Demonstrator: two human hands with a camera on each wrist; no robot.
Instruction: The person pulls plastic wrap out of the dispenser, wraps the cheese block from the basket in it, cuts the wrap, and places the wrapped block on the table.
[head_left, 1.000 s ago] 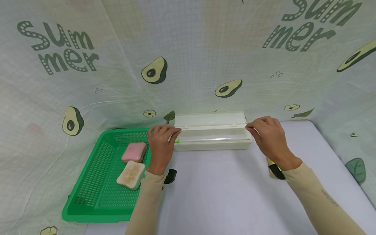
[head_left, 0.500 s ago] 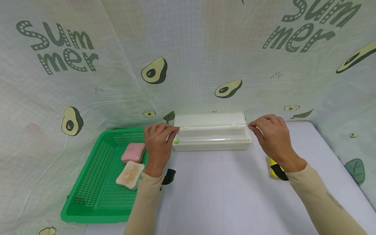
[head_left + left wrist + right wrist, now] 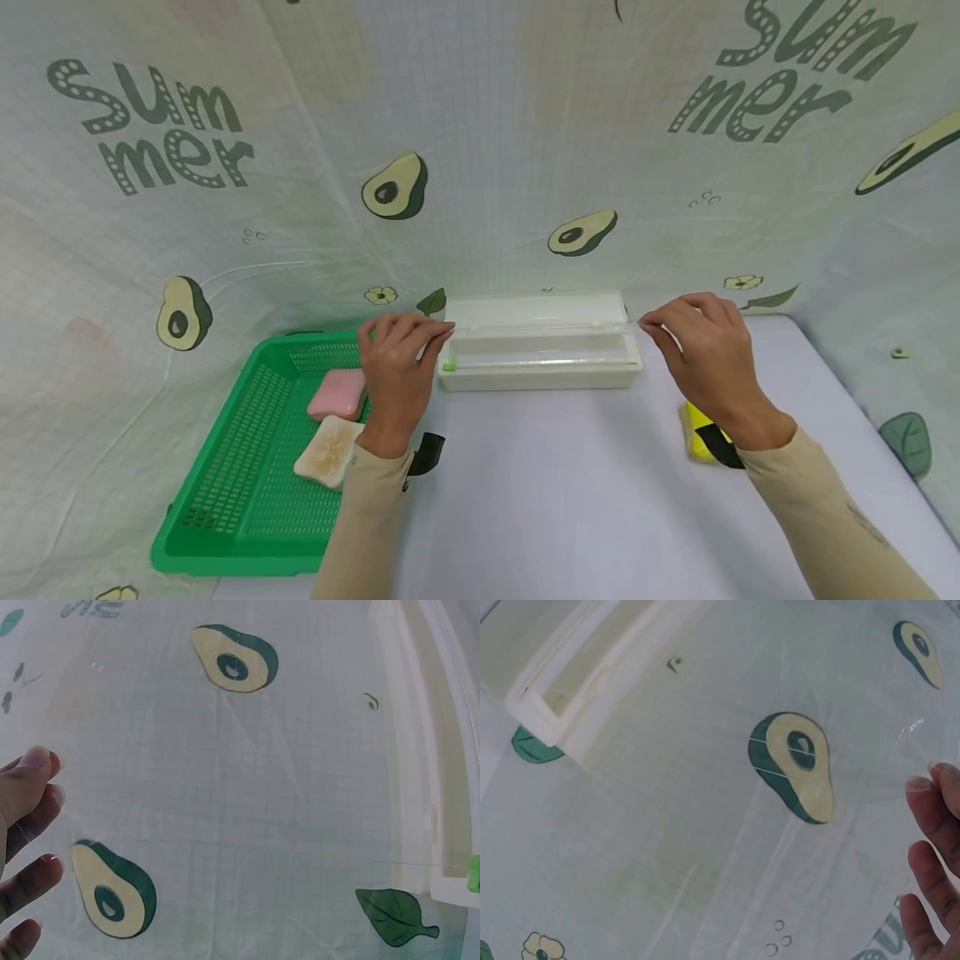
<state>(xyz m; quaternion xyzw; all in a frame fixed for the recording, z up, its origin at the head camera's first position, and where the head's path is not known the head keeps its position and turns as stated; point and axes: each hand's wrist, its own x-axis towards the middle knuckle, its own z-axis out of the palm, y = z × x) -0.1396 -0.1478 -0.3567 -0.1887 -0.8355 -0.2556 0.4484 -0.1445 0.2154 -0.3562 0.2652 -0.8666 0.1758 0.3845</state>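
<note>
A long white cling film dispenser point(image 3: 540, 380) lies against the printed backdrop, its lid point(image 3: 536, 308) tilted back. A green piece point(image 3: 449, 367) shows at its left end. Clear cling film point(image 3: 909, 729) stretches between my hands, marked only by glints and faint lines. My left hand point(image 3: 397, 371) pinches the film's left corner between thumb and index finger, over the dispenser's left end. Just past the right end, my right hand point(image 3: 708, 358) pinches the other corner the same way. In both wrist views the remaining fingers are loosely spread.
On the left a green plastic basket point(image 3: 180, 542) holds a pink soap bar point(image 3: 337, 394) and a cream soap bar point(image 3: 328, 451). A yellow sponge-like block point(image 3: 699, 442) lies under my right wrist. The backdrop point(image 3: 487, 150) rises directly behind the white table point(image 3: 555, 500).
My hands have moved slightly apart, the left to the left and the right to the right, still pinching the film. The dispenser and soap bars stay in place.
</note>
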